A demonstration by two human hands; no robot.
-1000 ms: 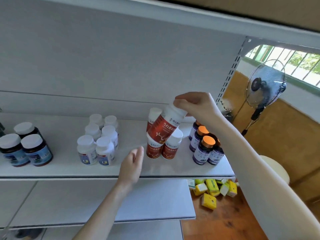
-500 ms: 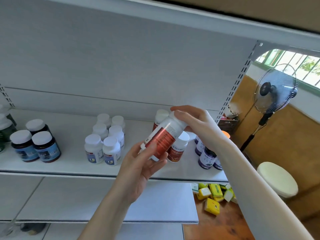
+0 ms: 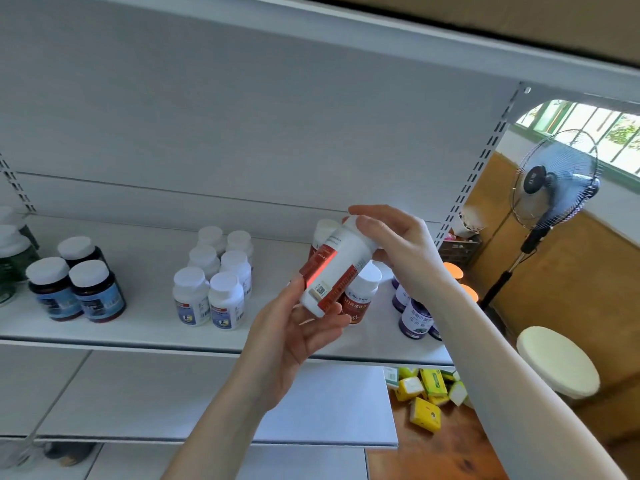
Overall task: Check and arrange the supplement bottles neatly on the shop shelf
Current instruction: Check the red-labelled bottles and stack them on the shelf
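Your left hand (image 3: 294,334) just came up, fingers (image 3: 323,323) cupping the base of the red-labelled bottle (image 3: 337,268); right hand (image 3: 401,247) grips its cap, mid-frame, off the shelf (image 3: 138,327). Label check, probably.

Red-labelled white bottle (image 3: 334,270) tilted, left hand (image 3: 294,336) gripping its base, right hand (image 3: 398,244) its cap, before white shelf (image 3: 145,327)

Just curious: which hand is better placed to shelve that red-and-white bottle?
Likely the right hand: it grips the red-and-white plastic bottle by its cap, whereas the left hand cradles the base.
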